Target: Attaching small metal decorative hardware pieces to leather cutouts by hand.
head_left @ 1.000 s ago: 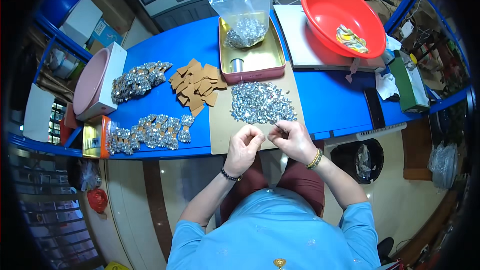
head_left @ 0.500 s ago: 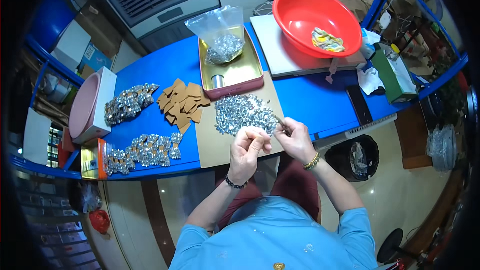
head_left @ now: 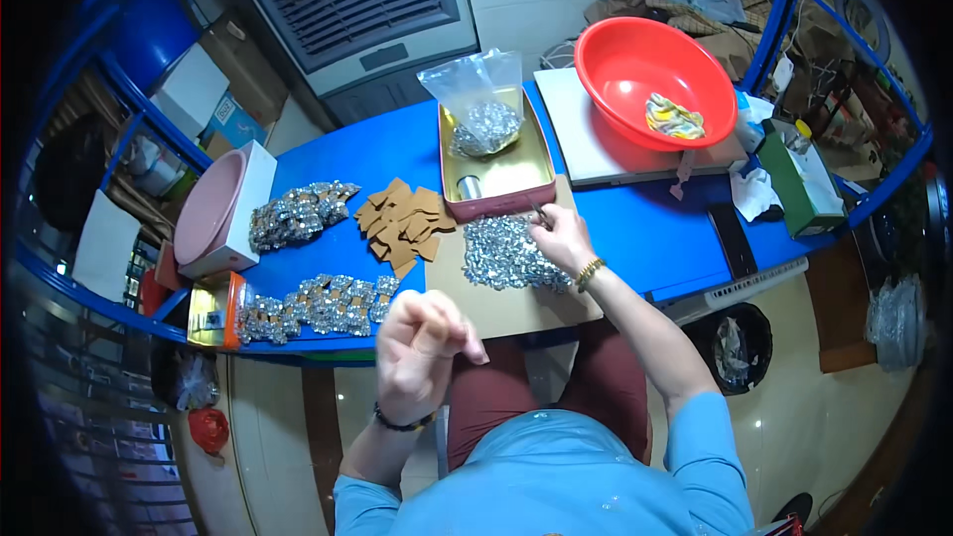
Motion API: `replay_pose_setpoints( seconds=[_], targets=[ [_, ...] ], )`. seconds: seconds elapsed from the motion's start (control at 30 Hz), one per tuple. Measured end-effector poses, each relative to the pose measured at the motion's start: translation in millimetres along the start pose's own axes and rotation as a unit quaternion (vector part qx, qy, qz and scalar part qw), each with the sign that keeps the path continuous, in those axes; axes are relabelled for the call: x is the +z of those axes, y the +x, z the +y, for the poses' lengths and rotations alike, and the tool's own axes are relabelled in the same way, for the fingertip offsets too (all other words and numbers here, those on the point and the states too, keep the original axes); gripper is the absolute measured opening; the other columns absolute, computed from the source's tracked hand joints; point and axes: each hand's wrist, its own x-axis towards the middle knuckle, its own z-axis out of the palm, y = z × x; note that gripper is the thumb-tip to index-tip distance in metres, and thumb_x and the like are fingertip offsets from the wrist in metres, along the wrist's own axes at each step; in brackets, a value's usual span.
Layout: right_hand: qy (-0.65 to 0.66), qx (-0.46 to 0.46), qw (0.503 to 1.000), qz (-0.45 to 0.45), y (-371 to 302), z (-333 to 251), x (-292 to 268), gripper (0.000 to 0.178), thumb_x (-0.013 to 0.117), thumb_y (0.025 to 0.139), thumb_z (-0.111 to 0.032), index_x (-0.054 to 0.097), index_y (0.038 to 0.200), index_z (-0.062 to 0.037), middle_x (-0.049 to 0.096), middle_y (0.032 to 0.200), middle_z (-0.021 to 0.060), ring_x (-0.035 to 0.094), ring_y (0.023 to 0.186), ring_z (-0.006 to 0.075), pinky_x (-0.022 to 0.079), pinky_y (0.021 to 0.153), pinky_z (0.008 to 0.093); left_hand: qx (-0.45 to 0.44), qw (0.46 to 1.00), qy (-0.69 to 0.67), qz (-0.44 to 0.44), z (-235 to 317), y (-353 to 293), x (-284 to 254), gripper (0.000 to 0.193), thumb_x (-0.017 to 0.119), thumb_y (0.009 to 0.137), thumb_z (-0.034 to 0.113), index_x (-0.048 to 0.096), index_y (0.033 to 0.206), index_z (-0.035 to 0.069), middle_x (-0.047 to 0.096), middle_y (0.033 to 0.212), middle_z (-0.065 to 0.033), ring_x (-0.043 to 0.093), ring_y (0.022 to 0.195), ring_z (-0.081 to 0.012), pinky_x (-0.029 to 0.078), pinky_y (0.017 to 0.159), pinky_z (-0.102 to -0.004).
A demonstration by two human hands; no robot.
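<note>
My left hand (head_left: 422,347) is raised near the table's front edge, its fingers pinched together; whatever is between them is too small or hidden to name. My right hand (head_left: 563,240) reaches over the far right part of a pile of small shiny silver pieces (head_left: 506,256). Its fingers close on a small dark slim tool (head_left: 537,211), whose tip points toward the tin; the tool's kind is unclear. Under the pile lies a tan board (head_left: 447,283). Left of the pile, brown flat square pieces (head_left: 402,223) are heaped loosely.
Beyond the pile stands a tin (head_left: 501,206) holding a plastic bag (head_left: 476,99) of silver pieces and a small spool (head_left: 468,188). Glittering bundles (head_left: 298,213) and strips (head_left: 333,306) lie left. A red basin (head_left: 645,60) with a cloth rests back right; a dark phone-like slab (head_left: 732,241) lies right.
My left hand has moved left and toward me, away from the pile. My right hand has reached forward over the silver pieces with the dark tool. The view has shifted slightly.
</note>
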Motion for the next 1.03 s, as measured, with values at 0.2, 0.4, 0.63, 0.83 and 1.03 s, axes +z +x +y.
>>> replay_pose_setpoints(
  seconds=[0.2, 0.4, 0.63, 0.83, 1.03],
  targets=[
    [-0.068, 0.021, 0.997, -0.005, 44.8, -7.6, 37.9, 0.017, 0.056, 0.073, -0.020, 0.066, 0.079, -0.0075, 0.066, 0.080, 0.0162, 0.064, 0.080, 0.0304, 0.049, 0.074, 0.0390, 0.095, 0.995, 0.013, 0.008, 65.1, -26.1, -9.9, 0.015, 0.050, 0.093, 0.014, 0.043, 0.085, 0.003, 0.049, 0.080, -0.0109, 0.055, 0.065, -0.0207, 0.052, 0.057, -0.0322],
    [-0.129, 0.048, 0.990, 0.003, 67.3, -21.9, 51.9, 0.019, 0.056, 0.072, -0.021, 0.068, 0.076, -0.0071, 0.065, 0.080, 0.0183, 0.064, 0.080, 0.0304, 0.049, 0.075, 0.0381, 0.176, 0.983, 0.017, 0.041, 126.5, -74.3, -26.9, 0.017, 0.054, 0.089, 0.005, 0.037, 0.085, 0.002, 0.045, 0.081, -0.0115, 0.053, 0.060, -0.0225, 0.053, 0.048, -0.0318],
    [-0.172, 0.011, 0.985, -0.030, 79.0, -46.8, 82.6, 0.020, 0.058, 0.071, -0.022, 0.070, 0.080, -0.0095, 0.066, 0.082, 0.0167, 0.065, 0.080, 0.0293, 0.049, 0.076, 0.0379, 0.235, 0.970, 0.025, 0.055, 156.1, -117.7, -56.4, 0.017, 0.047, 0.091, 0.003, 0.033, 0.082, 0.002, 0.039, 0.080, -0.0119, 0.047, 0.060, -0.0229, 0.048, 0.050, -0.0320],
    [-0.177, -0.011, 0.975, -0.130, 66.9, -38.2, 80.2, 0.022, 0.059, 0.072, -0.020, 0.070, 0.089, -0.0105, 0.066, 0.090, 0.0183, 0.064, 0.089, 0.0320, 0.049, 0.081, 0.0388, 0.267, 0.959, 0.013, 0.096, 169.1, -132.5, -70.4, 0.020, 0.045, 0.091, 0.001, 0.031, 0.078, 0.003, 0.036, 0.078, -0.0102, 0.039, 0.057, -0.0208, 0.042, 0.047, -0.0306],
    [-0.077, -0.049, 0.987, -0.133, 45.9, -16.7, 60.2, 0.022, 0.061, 0.073, -0.023, 0.070, 0.088, -0.0096, 0.065, 0.088, 0.0215, 0.065, 0.087, 0.0312, 0.049, 0.082, 0.0385, 0.301, 0.953, -0.017, 0.037, 186.6, -128.0, -57.6, 0.020, 0.045, 0.091, 0.002, 0.031, 0.077, 0.004, 0.035, 0.079, -0.0097, 0.038, 0.060, -0.0202, 0.041, 0.051, -0.0294]
  ],
)
